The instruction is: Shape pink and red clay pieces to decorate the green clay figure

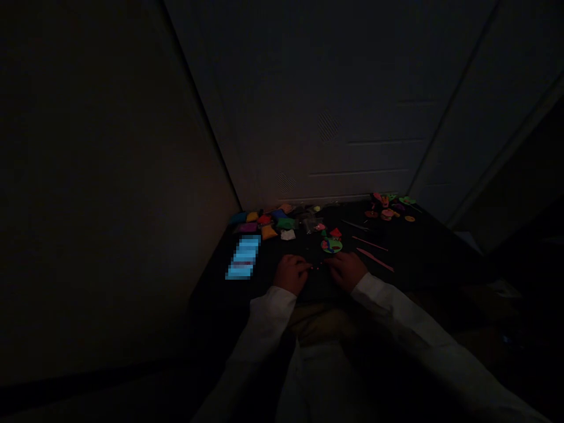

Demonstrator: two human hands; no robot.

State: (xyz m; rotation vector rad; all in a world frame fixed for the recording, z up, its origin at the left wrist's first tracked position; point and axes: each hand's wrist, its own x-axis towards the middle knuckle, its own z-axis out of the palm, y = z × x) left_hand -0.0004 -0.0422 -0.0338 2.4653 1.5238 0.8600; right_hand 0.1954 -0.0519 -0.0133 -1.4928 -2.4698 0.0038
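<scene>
My left hand (292,274) rests low over the dark tabletop with its fingers curled inward and the tips close together. Facing it, my right hand (348,271) is likewise bent, thumb and forefinger drawn near each other. Between the fingertips lie tiny pale pink bits (318,267); the dim light hides whether either hand pinches one. Just beyond my right hand sits a round green clay piece (331,245) with blue and red parts on it. A small red cone-like shape (335,232) stands at its far edge.
A glowing phone (244,257) lies left of my hands. Several coloured clay packets (286,224) fill the back left. Pink modelling tools (375,259) lie at right, with small colourful clay figures (388,214) behind. A pale panelled door or wall (352,158) bounds the table's back.
</scene>
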